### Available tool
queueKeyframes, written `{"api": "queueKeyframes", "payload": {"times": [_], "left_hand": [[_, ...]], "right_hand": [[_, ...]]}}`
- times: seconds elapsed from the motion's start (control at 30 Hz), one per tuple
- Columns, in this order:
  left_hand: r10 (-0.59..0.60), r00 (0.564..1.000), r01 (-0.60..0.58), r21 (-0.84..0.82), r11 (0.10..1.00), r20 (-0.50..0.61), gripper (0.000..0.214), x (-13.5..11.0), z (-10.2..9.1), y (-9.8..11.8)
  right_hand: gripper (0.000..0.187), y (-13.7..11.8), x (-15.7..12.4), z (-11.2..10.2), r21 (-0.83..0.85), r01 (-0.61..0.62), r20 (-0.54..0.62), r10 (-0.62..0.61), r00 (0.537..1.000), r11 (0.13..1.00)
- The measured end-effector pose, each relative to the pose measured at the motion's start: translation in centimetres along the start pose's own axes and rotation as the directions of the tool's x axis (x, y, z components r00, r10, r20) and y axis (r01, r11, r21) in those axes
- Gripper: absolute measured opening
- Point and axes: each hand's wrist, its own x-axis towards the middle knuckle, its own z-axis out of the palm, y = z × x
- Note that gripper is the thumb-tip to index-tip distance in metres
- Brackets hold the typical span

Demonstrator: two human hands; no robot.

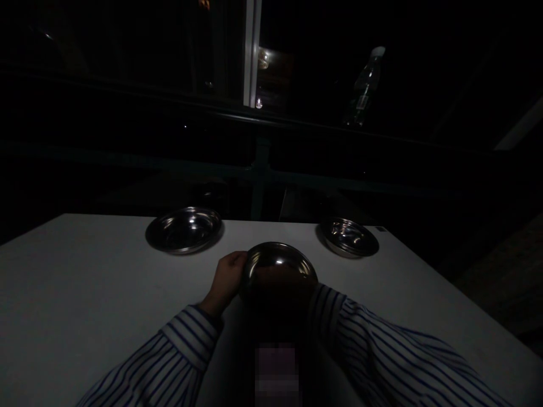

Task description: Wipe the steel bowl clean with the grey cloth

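A shiny metal bowl [280, 251] is near the middle of the table, its upper rim catching light. My left hand [229, 277] is closed on the left side of that bowl, fingers at its rim. From the right, my right hand [291, 282] reaches to the bowl's inside as a dim brownish shape in deep shadow. Its fingers cannot be made out, nor whether they hold anything. The bowl's lower part is lost in the dark.
One metal bowl [184, 230] sits at the table's back left, another [348, 237] at its back right. Beyond the back edge of the white table [85, 282], a clear bottle [365, 90] stands by a window frame [251, 53]. The surroundings are very dark.
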Motion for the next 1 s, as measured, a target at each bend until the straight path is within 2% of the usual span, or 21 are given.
{"api": "queueKeyframes", "payload": {"times": [0.27, 0.33, 0.5, 0.57, 0.67, 0.87, 0.93, 1.0], "left_hand": [[0.004, 1.0, -0.004, -0.007, 1.0, -0.019, 0.031, 0.0, 0.2, 0.0], [0.005, 0.999, -0.005, -0.001, 1.0, -0.032, 0.031, -0.1, 0.2, 0.1], [0.009, 0.998, -0.008, 0.02, 1.0, -0.056, 0.028, -0.2, 0.3, 0.3], [0.009, 0.999, -0.008, 0.029, 1.0, -0.047, 0.028, -0.3, 0.2, 0.3], [0.016, 0.999, -0.014, 0.039, 0.999, -0.043, 0.029, -0.2, 0.2, 0.2], [0.038, 0.996, -0.034, 0.05, 0.998, -0.086, 0.026, -0.1, 0.2, 0.3], [0.044, 0.994, -0.039, 0.052, 0.998, -0.102, 0.028, -0.1, 0.2, 0.4], [0.044, 0.993, -0.038, 0.055, 0.998, -0.112, 0.027, -0.2, 0.2, 0.6]], "right_hand": [[0.026, 2.1, 1.0, -1.3, -0.083, -0.24, -0.058, 0.236, 0.97, 0.967], [0.027, 2.1, 1.1, -1.3, -0.086, -0.231, -0.052, 0.227, 0.972, 0.969], [0.027, 0.3, 0.2, -0.2, -0.053, -0.07, 0.004, 0.07, 0.998, 0.996], [0.028, -0.1, -0.2, 0.2, -0.042, -0.045, 0.008, 0.045, 0.999, 0.998], [0.027, 0.3, -0.3, 0.0, -0.051, -0.072, -0.007, 0.072, 0.997, 0.996], [0.027, 2.0, 1.4, -1.4, -0.097, -0.245, -0.06, 0.24, 0.969, 0.965], [0.026, 1.7, 1.6, -1.5, -0.101, -0.22, -0.05, 0.216, 0.975, 0.97], [0.025, 1.0, 1.3, -1.4, -0.099, -0.147, -0.016, 0.146, 0.989, 0.984]]}}
